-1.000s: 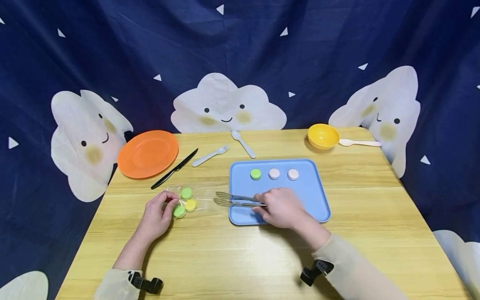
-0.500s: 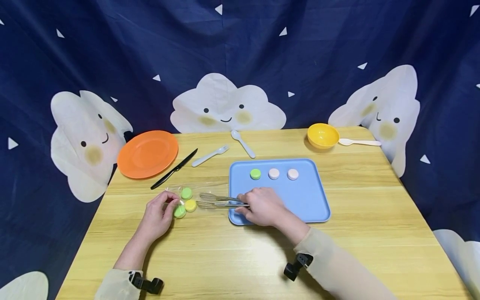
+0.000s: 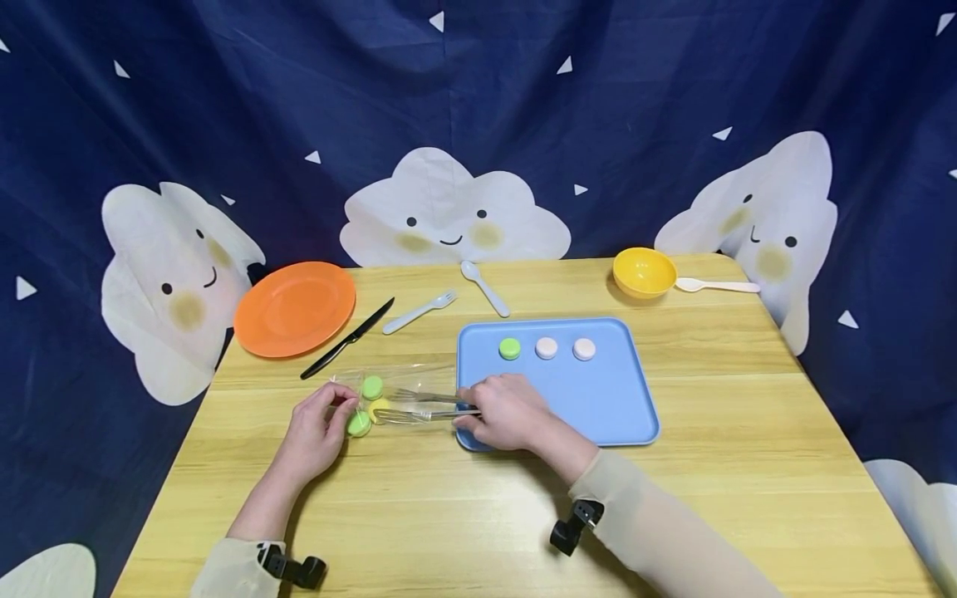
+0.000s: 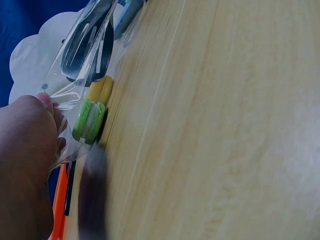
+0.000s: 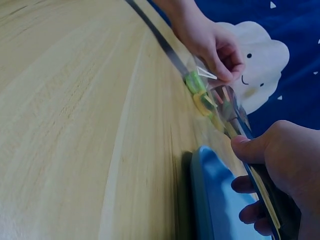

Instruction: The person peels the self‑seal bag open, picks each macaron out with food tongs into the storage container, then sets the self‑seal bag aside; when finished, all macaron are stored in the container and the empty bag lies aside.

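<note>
My left hand (image 3: 317, 428) pinches the edge of a clear plastic bag (image 4: 67, 92) lying on the table. Inside it are two green macarons (image 3: 372, 387) and a yellow macaron (image 4: 100, 90). Metal tongs (image 3: 429, 415) are gripped in my right hand (image 3: 504, 413), above the left edge of a blue tray (image 3: 591, 415). Their slotted ends reach left into the bag, at the yellow macaron, partly covering it in the head view. Whether they squeeze it I cannot tell. On the tray's far half sit a bright green macaron (image 3: 510, 349) and two pale pink macarons (image 3: 547, 348).
Behind the bag lie a black knife (image 3: 347, 339), a grey fork (image 3: 419, 311) and a grey spoon (image 3: 484, 288). An orange plate (image 3: 295, 309) stands at the far left. A yellow bowl (image 3: 645, 272) and a white spoon (image 3: 718, 285) are at the far right.
My right hand has moved left with the tongs, from over the tray's middle to its left edge, carrying their ends to the yellow macaron. My left hand has stayed in place.
</note>
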`<state>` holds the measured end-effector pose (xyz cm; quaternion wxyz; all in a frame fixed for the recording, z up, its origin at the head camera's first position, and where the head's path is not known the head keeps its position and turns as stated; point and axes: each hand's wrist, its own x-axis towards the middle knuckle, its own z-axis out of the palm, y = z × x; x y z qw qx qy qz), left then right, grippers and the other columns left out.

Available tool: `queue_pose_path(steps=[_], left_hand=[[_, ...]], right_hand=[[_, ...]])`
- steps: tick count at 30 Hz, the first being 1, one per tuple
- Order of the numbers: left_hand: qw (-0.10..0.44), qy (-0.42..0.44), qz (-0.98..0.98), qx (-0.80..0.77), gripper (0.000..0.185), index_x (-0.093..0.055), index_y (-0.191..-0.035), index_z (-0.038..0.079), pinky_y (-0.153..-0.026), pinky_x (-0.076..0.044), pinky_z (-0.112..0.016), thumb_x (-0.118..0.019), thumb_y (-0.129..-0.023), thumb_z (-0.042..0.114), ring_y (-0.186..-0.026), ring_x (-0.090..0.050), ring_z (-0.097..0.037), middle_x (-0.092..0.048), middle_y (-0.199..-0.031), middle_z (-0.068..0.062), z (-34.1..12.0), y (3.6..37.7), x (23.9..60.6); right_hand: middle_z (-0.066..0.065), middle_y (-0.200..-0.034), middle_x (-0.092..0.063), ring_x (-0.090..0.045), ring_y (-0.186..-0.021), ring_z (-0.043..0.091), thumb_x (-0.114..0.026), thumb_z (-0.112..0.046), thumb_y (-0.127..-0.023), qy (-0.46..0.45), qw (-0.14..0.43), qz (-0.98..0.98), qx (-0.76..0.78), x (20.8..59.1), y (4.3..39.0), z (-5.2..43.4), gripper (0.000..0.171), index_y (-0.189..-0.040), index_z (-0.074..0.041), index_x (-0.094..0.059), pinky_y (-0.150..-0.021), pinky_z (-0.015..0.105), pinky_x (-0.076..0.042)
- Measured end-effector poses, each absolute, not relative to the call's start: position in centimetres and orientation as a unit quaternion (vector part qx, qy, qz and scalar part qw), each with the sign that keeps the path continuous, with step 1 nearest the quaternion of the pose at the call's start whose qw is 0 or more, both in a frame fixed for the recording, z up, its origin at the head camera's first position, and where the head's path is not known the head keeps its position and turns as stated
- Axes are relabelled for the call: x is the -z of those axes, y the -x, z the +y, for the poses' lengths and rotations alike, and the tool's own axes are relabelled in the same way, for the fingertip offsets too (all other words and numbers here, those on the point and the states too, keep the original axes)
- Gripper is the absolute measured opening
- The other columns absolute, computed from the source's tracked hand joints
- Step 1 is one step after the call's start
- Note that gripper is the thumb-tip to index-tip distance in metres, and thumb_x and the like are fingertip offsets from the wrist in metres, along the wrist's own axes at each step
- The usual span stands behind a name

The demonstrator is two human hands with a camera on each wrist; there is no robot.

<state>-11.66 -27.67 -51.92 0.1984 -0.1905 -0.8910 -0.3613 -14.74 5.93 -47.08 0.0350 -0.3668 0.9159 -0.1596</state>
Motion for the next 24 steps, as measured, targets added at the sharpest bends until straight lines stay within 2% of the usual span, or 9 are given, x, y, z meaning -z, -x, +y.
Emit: queue_pose_path(steps=[4, 12, 24], left_hand=[[0.197, 0.19, -0.892, 0.361, 0.02, -0.068, -0.099, 0.006, -0.079, -0.048, -0.012, -0.076, -0.092, -0.011, -0.087, -0.069, -0.018, -0.071, -0.095, -0.003, -27.65, 11.66, 51.92], [0.197, 0.187, -0.895, 0.354, 0.018, -0.068, -0.099, 0.006, -0.078, -0.052, -0.022, -0.076, -0.092, -0.01, -0.088, -0.069, -0.018, -0.071, -0.095, -0.003, -27.72, 11.68, 52.09], [0.193, 0.182, -0.897, 0.355, 0.018, -0.067, -0.099, 0.005, -0.081, -0.048, -0.016, -0.075, -0.093, -0.01, -0.087, -0.069, -0.018, -0.071, -0.095, -0.003, -27.69, 11.59, 52.05]], right_hand=[[-0.009, -0.066, -0.052, -0.051, -0.059, 0.014, -0.072, -0.047, -0.1, 0.371, 0.036, 0.914, 0.158, 47.13, 14.72, 5.63, 0.03, -0.085, -0.025, -0.06, -0.051, 0.032, -0.042], [-0.009, -0.065, -0.052, -0.05, -0.058, 0.013, -0.073, -0.045, -0.1, 0.381, 0.012, 0.912, 0.149, 47.69, 14.72, 5.21, 0.033, -0.081, -0.025, -0.056, -0.052, 0.033, -0.042], [-0.01, -0.065, -0.051, -0.049, -0.057, 0.012, -0.073, -0.043, -0.1, 0.389, -0.002, 0.908, 0.153, 47.67, 14.45, 5.88, 0.031, -0.082, -0.024, -0.057, -0.052, 0.033, -0.043]])
